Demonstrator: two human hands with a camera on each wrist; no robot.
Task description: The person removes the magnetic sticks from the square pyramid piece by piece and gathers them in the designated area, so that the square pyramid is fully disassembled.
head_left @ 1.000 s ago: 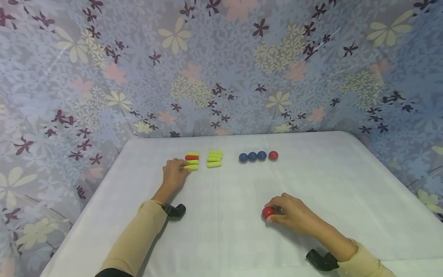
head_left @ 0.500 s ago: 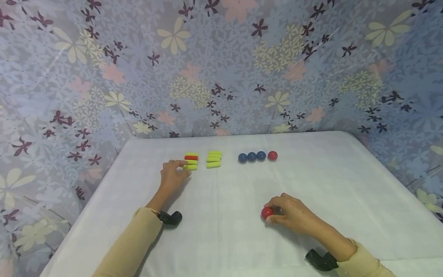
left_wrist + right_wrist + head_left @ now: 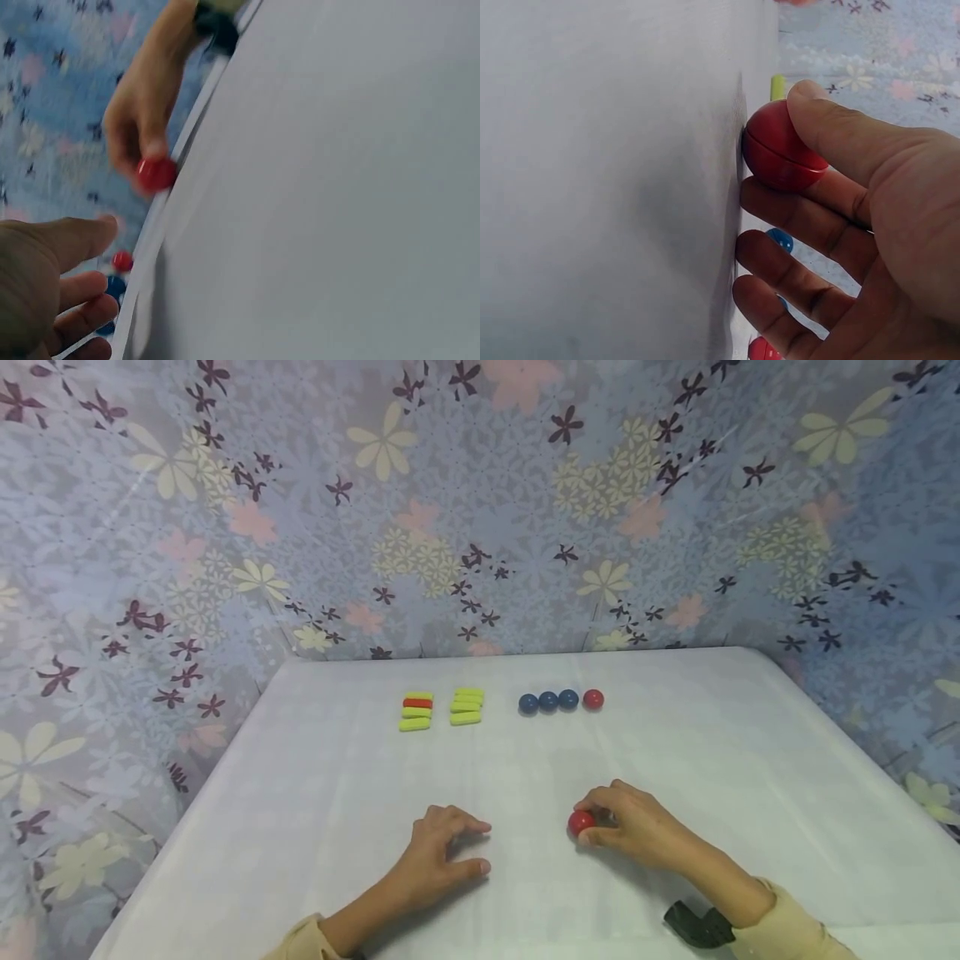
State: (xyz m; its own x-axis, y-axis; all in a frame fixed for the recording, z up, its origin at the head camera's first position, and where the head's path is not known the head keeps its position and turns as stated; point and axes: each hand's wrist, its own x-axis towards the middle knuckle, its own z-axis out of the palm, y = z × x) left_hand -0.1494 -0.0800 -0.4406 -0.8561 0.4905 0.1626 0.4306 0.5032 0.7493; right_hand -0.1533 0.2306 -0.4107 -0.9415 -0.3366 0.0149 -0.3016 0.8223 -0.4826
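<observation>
My right hand (image 3: 637,827) pinches a red ball (image 3: 581,823) between thumb and fingers at the table's middle right. In the right wrist view a seam line runs round this red ball (image 3: 780,146), which sits right at the white cloth. My left hand (image 3: 442,856) holds nothing; its thumb and fingers are spread apart, pointing toward the red ball from the left. The left wrist view shows the left hand (image 3: 56,281) with its fingers parted and the other hand's red ball (image 3: 156,173) beyond it.
At the back left lie two columns of short sticks: yellow sticks (image 3: 466,718) and one red stick (image 3: 417,703). To their right stands a row of blue balls (image 3: 548,701) with another red ball (image 3: 593,699) at its end. A flowered cloth (image 3: 480,527) hangs behind the white table (image 3: 337,777).
My left hand has left the bottom yellow stick of the left column and moved toward me and right, coming nearer the red ball. The right hand stays in place, pinching the ball.
</observation>
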